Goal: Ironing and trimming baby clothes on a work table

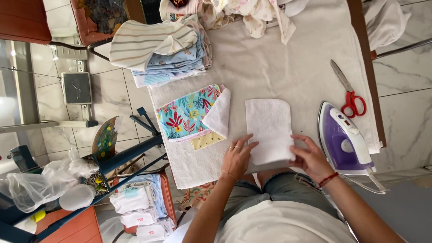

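On the near edge of the ironing table padded with a white towel cover (279, 67), both hands are at work on a small white terry-cloth rectangle (269, 128), which lies flat near the middle, between the floral cloth on the left and the iron on the right. The left hand (237, 155) rests with its fingertips spread on the cloth's near left corner, pressing it down instead of closing round it; the right hand (310, 157) pinches the near right edge between thumb and fingers. By the look of it, the step in hand is squaring and smoothing this piece flat, so the next move would call for keeping both corners taut and the edges straight. Just to the left lies a turquoise floral-print cloth with a white terry corner folded back over it (191, 114). Close beside the right hand stands a purple and white steam iron (343, 139), and further off, red-handled scissors (348, 92). At the far left sits a stack of folded striped and blue fabrics (162, 51), and at the far edge a heap of loose pale printed cloth (249, 13).
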